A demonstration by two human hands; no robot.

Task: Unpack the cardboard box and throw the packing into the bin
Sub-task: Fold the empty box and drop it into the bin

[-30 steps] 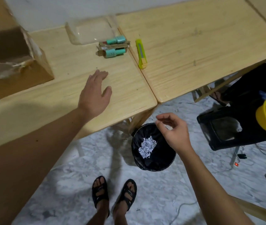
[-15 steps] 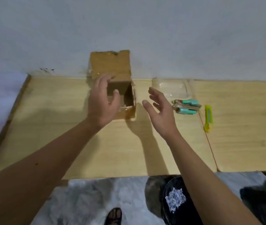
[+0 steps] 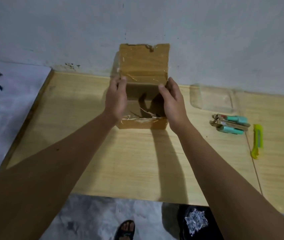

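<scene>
Both hands (image 3: 116,99) (image 3: 171,103) gripping box (image 3: 143,66) (sides)

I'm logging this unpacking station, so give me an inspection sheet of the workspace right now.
Surface: wooden table against a wall.
Job's things: open box on the table, flap up; bin on the floor with shredded paper.
Clutter: clear tray, teal items, yellow cutter.
Grippers: left hand and right hand hold the box's sides.
Cables: nothing seen.
Surroundings: marbled floor, one sandalled foot.
</scene>
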